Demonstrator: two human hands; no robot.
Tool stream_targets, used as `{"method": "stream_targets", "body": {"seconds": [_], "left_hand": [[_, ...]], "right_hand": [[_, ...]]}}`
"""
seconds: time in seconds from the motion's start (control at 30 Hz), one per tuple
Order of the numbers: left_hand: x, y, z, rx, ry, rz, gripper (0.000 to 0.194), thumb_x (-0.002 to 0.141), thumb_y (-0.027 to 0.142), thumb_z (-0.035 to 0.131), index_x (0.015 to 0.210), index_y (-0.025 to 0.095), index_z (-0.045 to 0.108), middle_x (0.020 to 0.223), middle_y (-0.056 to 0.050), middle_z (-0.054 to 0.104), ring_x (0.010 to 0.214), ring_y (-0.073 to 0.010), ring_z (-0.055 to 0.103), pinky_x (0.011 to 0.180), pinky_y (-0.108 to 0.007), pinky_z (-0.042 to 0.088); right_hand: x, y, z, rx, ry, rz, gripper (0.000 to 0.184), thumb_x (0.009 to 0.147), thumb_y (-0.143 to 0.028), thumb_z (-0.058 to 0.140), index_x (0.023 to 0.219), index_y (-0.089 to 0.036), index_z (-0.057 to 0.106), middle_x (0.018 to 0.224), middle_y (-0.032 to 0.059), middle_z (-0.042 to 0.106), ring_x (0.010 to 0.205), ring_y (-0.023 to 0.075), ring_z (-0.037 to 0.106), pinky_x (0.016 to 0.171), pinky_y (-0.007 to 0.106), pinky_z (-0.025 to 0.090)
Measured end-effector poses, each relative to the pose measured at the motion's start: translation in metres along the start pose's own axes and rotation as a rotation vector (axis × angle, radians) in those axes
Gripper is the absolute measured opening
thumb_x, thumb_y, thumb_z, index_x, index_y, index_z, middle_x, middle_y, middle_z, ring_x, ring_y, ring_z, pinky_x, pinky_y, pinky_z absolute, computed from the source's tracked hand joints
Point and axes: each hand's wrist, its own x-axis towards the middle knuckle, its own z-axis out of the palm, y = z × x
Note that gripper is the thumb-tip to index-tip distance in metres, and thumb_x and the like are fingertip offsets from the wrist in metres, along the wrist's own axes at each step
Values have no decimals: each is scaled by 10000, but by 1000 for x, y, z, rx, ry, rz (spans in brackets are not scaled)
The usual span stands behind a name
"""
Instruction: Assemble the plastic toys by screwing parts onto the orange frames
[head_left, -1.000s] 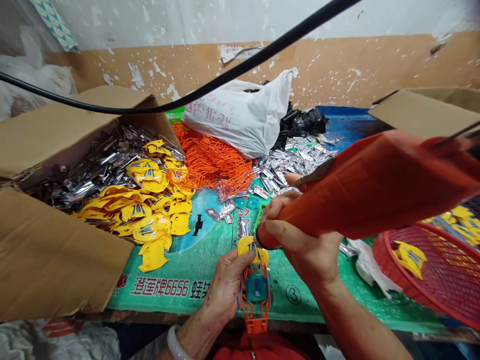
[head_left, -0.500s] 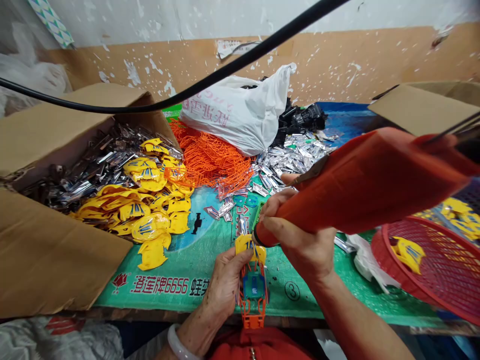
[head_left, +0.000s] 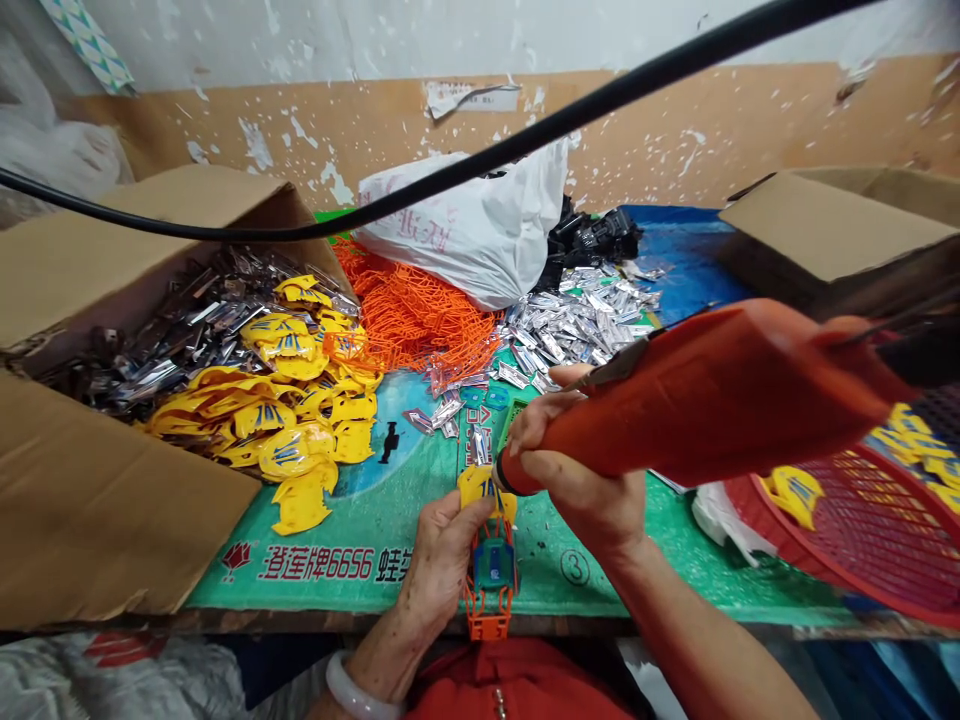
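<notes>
My left hand (head_left: 439, 560) pinches a toy vehicle assembly near the table's front edge. The assembly has a yellow front panel (head_left: 480, 488) with blue marks, an orange frame (head_left: 489, 628) and a teal middle piece (head_left: 493, 566). Wrapped around a red-orange power screwdriver (head_left: 697, 400), my right hand (head_left: 600, 500) points its dark nose down at the yellow panel. Where the bit meets the panel is too small to make out. A silvery piece (head_left: 480, 446) sticks out beyond the panel.
To the left, a cardboard box (head_left: 112, 510) spills silvery parts and yellow panels (head_left: 292, 450). Orange frames (head_left: 420, 320) lie below a white bag (head_left: 480, 225), beside silvery pieces (head_left: 570, 325). On the right stands a red basket (head_left: 862, 540). A black cable (head_left: 480, 160) crosses the view.
The rear of the screwdriver has dropped a little, while its nose stays at the yellow panel. My left hand keeps its grip on the assembly. The whole view has shifted slightly.
</notes>
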Motion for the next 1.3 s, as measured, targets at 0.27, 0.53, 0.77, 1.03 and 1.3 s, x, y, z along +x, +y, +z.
{"method": "stream_targets", "body": {"seconds": [0.27,0.53,0.77,1.03,1.3], "left_hand": [[0,5,-8,-45,-40,-89,298,665,328,764,853,104,706,643,-34,697,530,-138,609,521,-226,475],[5,3,-5,-66,-73,-176,314,692,335,749,882,88,704,688,-57,705,538,-116,604,519,-205,469],[8,1,-6,-79,-90,-204,311,685,329,763,881,94,707,675,-45,696,541,-108,599,517,-199,470],[8,3,-4,-84,-98,-213,321,695,328,758,901,89,702,703,-65,707,563,-115,612,538,-205,484],[7,4,-4,-75,-80,-220,340,672,341,773,888,88,703,706,-70,712,560,-118,612,539,-206,485]], "right_hand": [[25,-27,-9,170,69,-69,180,588,-157,673,744,-220,607,642,-40,570,564,127,533,578,322,480],[63,20,-28,-128,309,-121,147,535,-203,751,569,-176,610,588,-35,590,476,96,508,451,262,442],[69,45,-27,-169,363,-130,167,514,-224,764,572,-177,614,571,-36,576,529,121,542,482,278,475],[70,51,-26,-187,363,-112,160,520,-193,752,570,-173,602,591,-33,580,548,125,549,504,279,474],[68,47,-25,-255,384,-91,179,518,-181,743,639,-177,612,635,-34,609,536,116,536,526,284,472]]}}
